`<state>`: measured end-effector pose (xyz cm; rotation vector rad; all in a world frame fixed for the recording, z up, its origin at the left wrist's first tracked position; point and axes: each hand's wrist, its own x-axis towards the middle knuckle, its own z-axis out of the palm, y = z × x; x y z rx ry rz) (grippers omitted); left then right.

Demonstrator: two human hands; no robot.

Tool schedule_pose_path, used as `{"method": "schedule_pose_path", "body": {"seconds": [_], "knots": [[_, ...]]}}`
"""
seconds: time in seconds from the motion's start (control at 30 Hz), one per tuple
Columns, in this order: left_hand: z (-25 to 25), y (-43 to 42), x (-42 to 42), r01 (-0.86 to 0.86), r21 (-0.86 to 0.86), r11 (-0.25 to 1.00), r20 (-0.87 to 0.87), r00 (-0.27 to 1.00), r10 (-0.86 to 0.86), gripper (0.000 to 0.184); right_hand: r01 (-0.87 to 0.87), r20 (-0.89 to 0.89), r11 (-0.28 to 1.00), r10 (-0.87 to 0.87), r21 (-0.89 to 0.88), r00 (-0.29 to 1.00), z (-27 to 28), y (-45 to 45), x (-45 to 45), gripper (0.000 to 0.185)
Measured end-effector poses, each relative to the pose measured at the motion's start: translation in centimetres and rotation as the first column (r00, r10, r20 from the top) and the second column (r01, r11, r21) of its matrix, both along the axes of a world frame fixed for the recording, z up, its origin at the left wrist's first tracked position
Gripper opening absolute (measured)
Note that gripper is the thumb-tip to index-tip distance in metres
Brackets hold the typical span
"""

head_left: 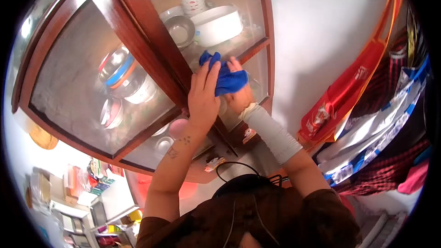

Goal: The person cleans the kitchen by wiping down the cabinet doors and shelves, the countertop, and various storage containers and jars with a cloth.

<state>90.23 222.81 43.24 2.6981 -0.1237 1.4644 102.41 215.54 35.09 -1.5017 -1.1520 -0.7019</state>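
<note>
A crumpled blue cloth (231,79) lies between my two hands, in front of the wooden cabinet's glass doors. My left hand (203,93) is beside the cloth's left edge, its fingers pointing up and touching the cloth. Wrapped partly in the cloth, my right hand (240,93) holds it from the right, with some fingers hidden behind the blue fabric. A pale sleeve (271,131) covers my right forearm. The cabinet frame (161,41) is reddish brown and passes just left of my hands.
Behind the glass stand a white tub (218,25), stacked bowls (193,2) and steel bowls (120,66). Red bags (342,89) and other cloths hang on the right wall. At lower left is a white counter (112,197) near assorted packages.
</note>
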Motion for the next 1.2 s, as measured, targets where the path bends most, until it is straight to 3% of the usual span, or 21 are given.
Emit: {"method": "schedule_pose_path", "body": {"seconds": [0.03, 0.1, 0.13, 0.2, 0.23, 0.33, 0.5, 0.6, 0.67, 0.83, 0.9, 0.97, 1.03, 1.13, 1.2], "knots": [[-0.3, 0.8, 0.3, 0.018, 0.012, 1.0, -0.009, 1.0, -0.018, 0.054, 0.018, -0.009, 1.0, -0.018, 0.012, 1.0, -0.3, 0.3, 0.2, 0.066], [-2.3, 3.0, 1.6, -0.092, 0.262, 0.961, -0.119, 0.985, 0.126, 0.054, 0.06, -0.3, 0.972, 0.011, 0.226, 0.954, -1.6, 1.4, 1.7, 0.067], [-3.5, 4.0, 2.0, -0.093, 0.45, 0.888, -0.153, 0.972, 0.179, 0.05, 0.126, -0.179, 0.976, -0.094, 0.177, 0.979, -2.4, 1.5, 4.4, 0.068], [-5.0, 4.2, 2.4, -0.137, 0.51, 0.849, -0.149, 0.958, 0.244, 0.048, 0.288, -0.134, 0.958, -0.288, -0.02, 0.948, -1.4, -0.4, 8.1, 0.067], [-5.5, 4.2, 2.6, -0.186, 0.569, 0.801, -0.135, 0.94, 0.314, 0.048, 0.363, -0.087, 0.932, -0.361, 0.006, 0.928, -1.6, -0.7, 10.8, 0.067], [-6.2, 4.4, 4.5, -0.199, 0.544, 0.815, -0.11, 0.946, 0.304, 0.046, 0.402, -0.017, 0.911, -0.406, -0.093, 0.914, -2.3, -1.7, 18.2, 0.063], [-6.6, 3.6, 9.0, -0.233, 0.531, 0.815, -0.042, 0.953, 0.299, 0.045, 0.382, 0.058, 0.911, -0.377, -0.158, 0.924, -0.9, -3.4, 19.8, 0.067], [-6.1, 1.8, 13.6, -0.22, 0.521, 0.825, -0.056, 0.955, 0.29, 0.044, 0.282, -0.05, 0.94, -0.296, -0.192, 0.954, -0.6, -4.4, 20.2, 0.067], [-5.9, 0.5, 17.9, -0.221, 0.494, 0.841, -0.055, 0.957, 0.284, 0.042, 0.167, -0.231, 0.985, -0.17, -0.033, 0.958, -0.6, -4.7, 21.1, 0.068], [-5.7, -2.3, 27.2, -0.189, 0.424, 0.886, -0.038, 0.973, 0.226, 0.035, -0.026, -0.306, 1.0, 0.022, -0.011, 0.952, -0.5, -5.8, 22.5, 0.072], [-5.9, -3.1, 28.8, -0.319, 0.474, 0.82, 0.047, 0.94, 0.339, 0.033, -0.067, -0.374, 0.998, 0.061, -0.003, 0.925, -0.5, -5.6, 22.7, 0.077], [-6.1, -2.4, 28.2, -0.281, 0.43, 0.858, 0.057, 0.957, 0.285, 0.034, -0.05, -0.344, 0.998, 0.034, -0.04, 0.938, -0.7, -5.8, 22.9, 0.076], [-5.2, -1.4, 27.0, -0.126, 0.397, 0.909, -0.06, 0.985, 0.163, 0.034, -0.032, -0.288, 0.997, 0.011, -0.07, 0.958, -0.4, -5.9, 23.1, 0.076], [-4.7, -0.7, 22.0, -0.167, 0.457, 0.873, -0.114, 0.963, 0.244, 0.04, -0.056, -0.278, 0.995, 0.029, -0.088, 0.96, -1.2, -5.5, 22.7, 0.075], [-4.8, 0.1, 17.2, -0.218, 0.51, 0.832, -0.111, 0.943, 0.315, 0.042, 0.026, -0.258, 0.985, -0.07, -0.17, 0.964, -1.3, -5.9, 22.4, 0.074]]}}
